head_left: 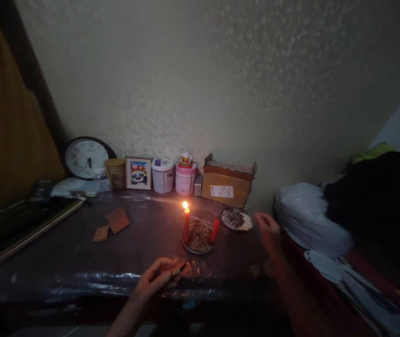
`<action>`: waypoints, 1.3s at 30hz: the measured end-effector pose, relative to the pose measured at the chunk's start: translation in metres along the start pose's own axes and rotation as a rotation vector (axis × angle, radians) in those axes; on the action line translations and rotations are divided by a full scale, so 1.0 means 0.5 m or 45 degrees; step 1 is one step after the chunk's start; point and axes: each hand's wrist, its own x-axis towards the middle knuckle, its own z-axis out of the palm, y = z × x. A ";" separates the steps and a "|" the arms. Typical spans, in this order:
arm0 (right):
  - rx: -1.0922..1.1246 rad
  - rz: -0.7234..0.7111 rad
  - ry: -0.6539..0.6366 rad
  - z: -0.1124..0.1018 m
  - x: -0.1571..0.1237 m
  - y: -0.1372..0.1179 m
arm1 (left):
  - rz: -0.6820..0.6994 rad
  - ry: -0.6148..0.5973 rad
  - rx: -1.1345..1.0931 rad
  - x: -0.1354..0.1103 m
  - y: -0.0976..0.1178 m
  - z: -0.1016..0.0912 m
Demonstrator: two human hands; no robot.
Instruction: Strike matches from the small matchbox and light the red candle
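Near the table's front edge, my left hand point(160, 276) is closed around a small matchbox point(178, 268), gripped between thumb and fingers. My right hand point(269, 228) hovers to the right of a small plate point(223, 223), its fingertips drawn together; anything between them is too small and dim to make out. Dark-headed matchsticks point(237, 219) with pale stems lie on that plate. Between my hands stands a round metal dish point(200, 252) with brownish residue. It bears a lit red candle point(186, 227), upright, and a shorter unlit red candle point(215, 231) that leans.
Along the wall stand a clock point(87, 157), a framed panda picture point(138, 173), two lidded tubs point(163, 177), a cat figurine point(185, 159) and a cardboard box point(226, 187). Brown cardboard pieces point(118, 221) lie left. A white bag point(305, 217) bulges at right.
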 end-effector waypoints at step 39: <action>0.580 -0.079 -0.992 0.132 -0.404 -0.122 | 0.197 -0.173 0.125 -0.059 0.019 0.006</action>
